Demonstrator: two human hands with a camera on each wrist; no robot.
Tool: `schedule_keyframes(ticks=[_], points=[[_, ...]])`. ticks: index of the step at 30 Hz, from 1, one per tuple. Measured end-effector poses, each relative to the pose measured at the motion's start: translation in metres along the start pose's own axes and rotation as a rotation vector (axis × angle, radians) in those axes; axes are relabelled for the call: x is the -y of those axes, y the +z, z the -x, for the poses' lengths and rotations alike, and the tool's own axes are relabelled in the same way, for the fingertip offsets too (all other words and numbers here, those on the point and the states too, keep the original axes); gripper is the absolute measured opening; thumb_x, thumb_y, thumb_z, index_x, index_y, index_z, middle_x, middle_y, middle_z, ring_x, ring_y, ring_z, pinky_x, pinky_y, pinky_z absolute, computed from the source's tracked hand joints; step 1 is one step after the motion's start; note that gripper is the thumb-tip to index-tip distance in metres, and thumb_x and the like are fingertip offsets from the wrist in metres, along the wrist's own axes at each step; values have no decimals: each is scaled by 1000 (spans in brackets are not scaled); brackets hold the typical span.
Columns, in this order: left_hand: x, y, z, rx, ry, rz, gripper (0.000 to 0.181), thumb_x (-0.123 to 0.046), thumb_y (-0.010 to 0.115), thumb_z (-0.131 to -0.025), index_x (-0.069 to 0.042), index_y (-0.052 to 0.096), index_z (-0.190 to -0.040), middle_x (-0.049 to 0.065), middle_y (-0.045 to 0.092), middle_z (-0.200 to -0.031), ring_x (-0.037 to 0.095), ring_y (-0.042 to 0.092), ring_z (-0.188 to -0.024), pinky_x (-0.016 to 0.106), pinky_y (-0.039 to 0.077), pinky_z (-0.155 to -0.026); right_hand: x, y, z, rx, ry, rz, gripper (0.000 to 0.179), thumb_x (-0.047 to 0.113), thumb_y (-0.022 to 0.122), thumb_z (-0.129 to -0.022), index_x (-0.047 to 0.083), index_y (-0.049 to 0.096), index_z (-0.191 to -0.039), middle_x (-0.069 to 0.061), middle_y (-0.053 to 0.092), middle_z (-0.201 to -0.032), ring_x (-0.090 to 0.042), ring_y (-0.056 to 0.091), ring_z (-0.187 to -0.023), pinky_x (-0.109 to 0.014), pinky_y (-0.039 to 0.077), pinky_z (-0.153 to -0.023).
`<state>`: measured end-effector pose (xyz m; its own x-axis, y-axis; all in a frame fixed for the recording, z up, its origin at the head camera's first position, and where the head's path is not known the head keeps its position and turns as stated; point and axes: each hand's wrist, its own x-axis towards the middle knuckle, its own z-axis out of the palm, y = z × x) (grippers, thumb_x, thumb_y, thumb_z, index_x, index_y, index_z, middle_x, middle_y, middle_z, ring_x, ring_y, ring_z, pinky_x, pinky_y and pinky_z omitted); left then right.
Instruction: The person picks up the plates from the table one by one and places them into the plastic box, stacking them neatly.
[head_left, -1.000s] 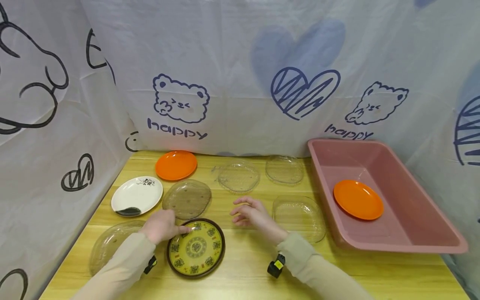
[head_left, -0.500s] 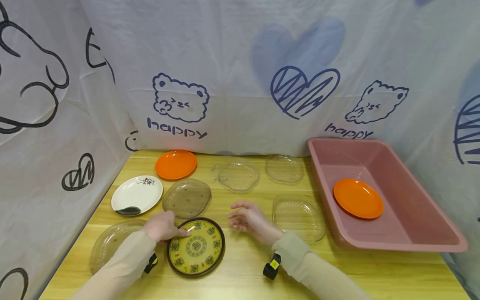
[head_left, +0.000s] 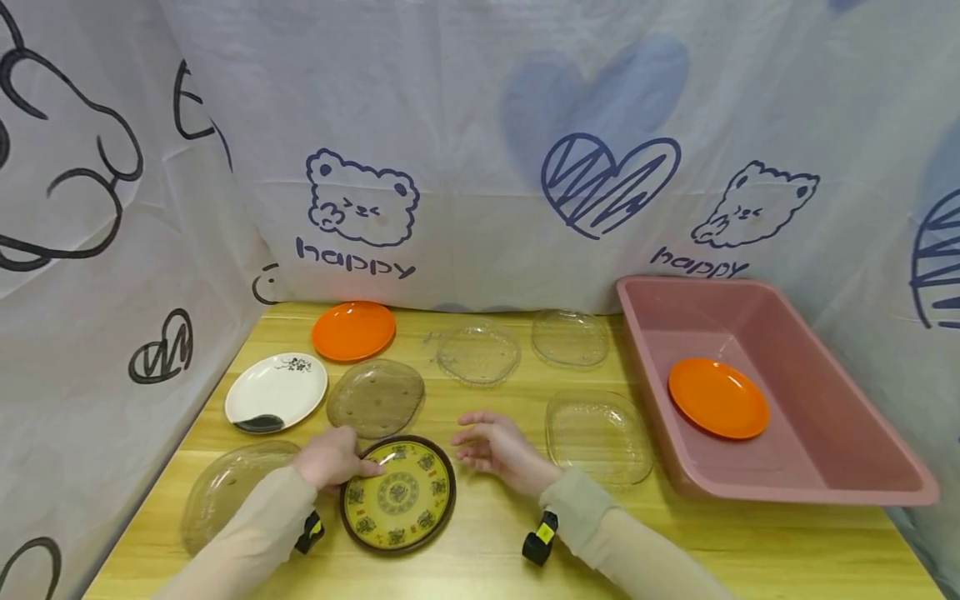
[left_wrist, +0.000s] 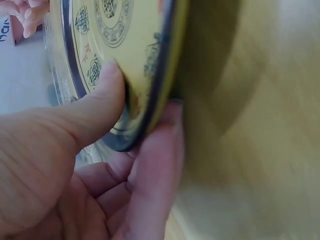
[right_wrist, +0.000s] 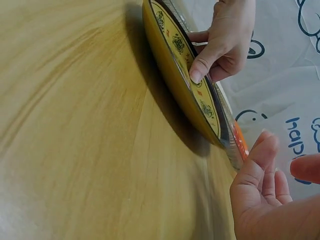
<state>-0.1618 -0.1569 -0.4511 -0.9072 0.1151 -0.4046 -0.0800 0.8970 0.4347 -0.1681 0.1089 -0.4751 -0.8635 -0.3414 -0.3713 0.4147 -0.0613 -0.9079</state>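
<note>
A yellow patterned plate [head_left: 398,493] with a dark brown rim is at the front, left of centre. My left hand [head_left: 331,459] pinches its left edge, thumb on the face and fingers under the rim, as the left wrist view shows around the plate [left_wrist: 142,65]. Beneath the plate [right_wrist: 175,75], a shadow falls on the wood in the right wrist view. My right hand [head_left: 501,450] hovers to the right of the plate, fingers loosely bent and holding nothing. A clear plastic tray [head_left: 217,492] lies under my left forearm, partly hidden by it.
A pink basin [head_left: 825,467] holding an orange plate [head_left: 718,398] stands at the right. Behind my hands lie a white plate [head_left: 273,392], another orange plate [head_left: 353,331], a brownish clear dish [head_left: 376,398] and several clear ones, including a squarish dish [head_left: 598,437] beside the basin.
The yellow plate has shifted slightly to the right with my left hand on its edge. My right hand has come slightly left and down, closer to the plate.
</note>
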Motion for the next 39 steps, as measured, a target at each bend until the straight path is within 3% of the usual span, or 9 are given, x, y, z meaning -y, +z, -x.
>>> schedule_keyframes(ticks=[8,20,32,39], points=[[-3,11,-2,-11,26,68,35,-33,78,-88,-7,59,-75,5,59,-70,15,57,-52,27,54,-49,5,-7,0,-8,-3,-68,43,6,47,-99,-6,42,-139,-7,65,-104,-13,63,-83,-20,54,-75],[-20,19,-4,41,76,196,26,-27,72,-94,-6,64,-81,7,65,-72,13,57,-53,28,57,-53,15,-23,2,-67,-18,-170,47,4,47,-98,-7,39,-143,-3,64,-98,-12,62,-83,-20,55,-78],[-32,25,-21,121,148,373,22,-19,65,-99,1,69,-90,9,71,-77,14,67,-63,32,62,-61,12,-42,3,-127,-27,-162,44,7,41,-102,-6,39,-143,-7,64,-105,-13,63,-86,-21,55,-79],[-37,29,-21,153,162,496,22,-13,59,-101,7,68,-100,15,73,-85,17,72,-71,35,64,-66,13,-46,7,-155,-33,-156,43,8,40,-102,-4,41,-144,-12,63,-114,-14,62,-88,-22,54,-80]])
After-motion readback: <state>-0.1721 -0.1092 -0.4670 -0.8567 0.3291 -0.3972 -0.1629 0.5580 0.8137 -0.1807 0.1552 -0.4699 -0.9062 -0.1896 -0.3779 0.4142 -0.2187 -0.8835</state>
